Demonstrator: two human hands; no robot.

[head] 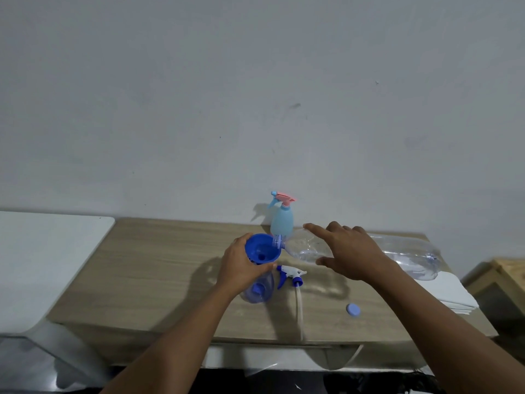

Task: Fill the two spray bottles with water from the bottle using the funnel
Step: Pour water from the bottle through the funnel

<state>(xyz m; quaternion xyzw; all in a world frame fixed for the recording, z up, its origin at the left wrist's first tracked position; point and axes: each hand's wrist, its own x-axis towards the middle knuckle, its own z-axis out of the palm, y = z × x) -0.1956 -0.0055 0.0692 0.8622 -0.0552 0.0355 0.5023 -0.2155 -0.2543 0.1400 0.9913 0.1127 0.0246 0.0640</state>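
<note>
Curling round the rim of the blue funnel [262, 250], the fingers [241, 242] of the person's left hand [241, 265] hold it steady, with the thumb lying along the near side just under the rim. The funnel sits in the neck of a clear spray bottle [257, 290], which stands upright on the wooden desk [142, 265] with its head off.

The right hand [352, 251] grips a large clear water bottle [409, 254] from above. Its fingers are spread over the shoulder, the forefinger stretched out straight and the thumb tucked beneath. That bottle lies nearly level above the desk, its mouth at the far right edge of the funnel's rim and its base pointing right. Whether water is running cannot be told.

Just right of the clear spray bottle lies a white-and-blue trigger spray head [289, 273], its tube running toward the near edge of the desk. Behind the funnel, a light blue spray bottle [281, 220] with a pink trigger stands upright near the wall [255, 95]. A small blue cap [353, 310] lies apart toward the near right. A stack of white sheets [451, 288] rests at the desk's right end.
</note>
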